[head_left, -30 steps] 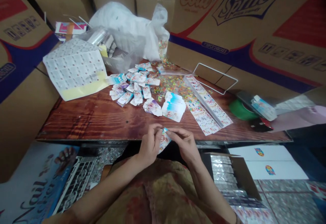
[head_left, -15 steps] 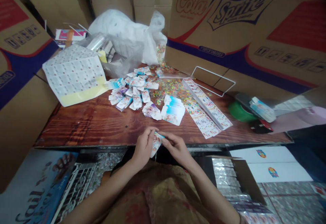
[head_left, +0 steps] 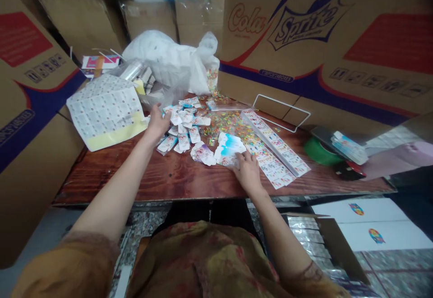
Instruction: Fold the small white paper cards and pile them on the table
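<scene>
My left hand (head_left: pixel 158 123) reaches to the left side of a pile of small printed cartons (head_left: pixel 182 126). Its thumb and forefinger are apart, and I see nothing held between them. My right hand (head_left: pixel 248 169) is at the lower right corner of a stack of flat white-and-blue cartons (head_left: pixel 228 146), its bent fingers pinching the edge of a flat carton there. Left of that stack lies a smaller bunch of purple-and-white cartons (head_left: pixel 203 152). Small bright-coloured pieces (head_left: pixel 219 122) are scattered behind both stacks.
Printed sheet strips (head_left: pixel 270 153) lie right of my right hand, beside a white wire frame (head_left: pixel 282 113). Green tape (head_left: pixel 320 152) sits farther right. A folded patterned sheet (head_left: pixel 108 108) and a white plastic bag (head_left: pixel 169 58) stand at left and back. Large cardboard boxes (head_left: pixel 287 76) border the table.
My hands have parted from the small carton they held together in front of me. The left has moved forward and left to the pile, the right forward to the flat stack.
</scene>
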`<action>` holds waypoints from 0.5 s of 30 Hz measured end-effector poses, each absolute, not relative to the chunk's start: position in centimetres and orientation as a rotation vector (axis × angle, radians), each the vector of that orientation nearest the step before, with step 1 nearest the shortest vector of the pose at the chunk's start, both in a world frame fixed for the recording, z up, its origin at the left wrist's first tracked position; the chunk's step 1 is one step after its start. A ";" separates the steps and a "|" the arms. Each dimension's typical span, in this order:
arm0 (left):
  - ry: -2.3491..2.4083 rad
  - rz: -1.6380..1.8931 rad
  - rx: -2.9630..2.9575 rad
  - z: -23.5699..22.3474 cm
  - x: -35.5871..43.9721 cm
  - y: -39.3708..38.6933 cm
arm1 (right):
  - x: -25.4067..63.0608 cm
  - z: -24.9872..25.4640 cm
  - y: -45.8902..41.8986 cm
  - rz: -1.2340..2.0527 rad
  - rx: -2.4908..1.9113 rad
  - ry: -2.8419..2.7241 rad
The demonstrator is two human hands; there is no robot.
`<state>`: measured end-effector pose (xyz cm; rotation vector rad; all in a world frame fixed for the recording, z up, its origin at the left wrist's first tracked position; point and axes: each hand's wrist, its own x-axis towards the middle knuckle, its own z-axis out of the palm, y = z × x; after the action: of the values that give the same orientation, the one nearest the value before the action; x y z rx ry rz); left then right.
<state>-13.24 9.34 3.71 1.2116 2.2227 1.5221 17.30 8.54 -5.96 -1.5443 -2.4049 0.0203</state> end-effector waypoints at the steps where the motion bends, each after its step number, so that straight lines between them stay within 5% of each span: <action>1: 2.316 1.420 1.291 3.6 -12.9 9.0 | 17.3 -6.1 8.5 0.004 -1.534 -2.389; 9: 1.982 1.148 1.740 -1.8 -1.7 0.5 | 18.2 -7.6 8.2 -0.121 -1.267 -2.226; 15: 1.661 1.125 1.256 -4.4 3.1 -1.6 | 18.4 -6.4 7.6 0.539 -1.185 -1.789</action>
<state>3.10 -1.64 -4.44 1.2561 1.6612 1.1249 18.39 7.63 -6.41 -1.1845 -1.7893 0.5388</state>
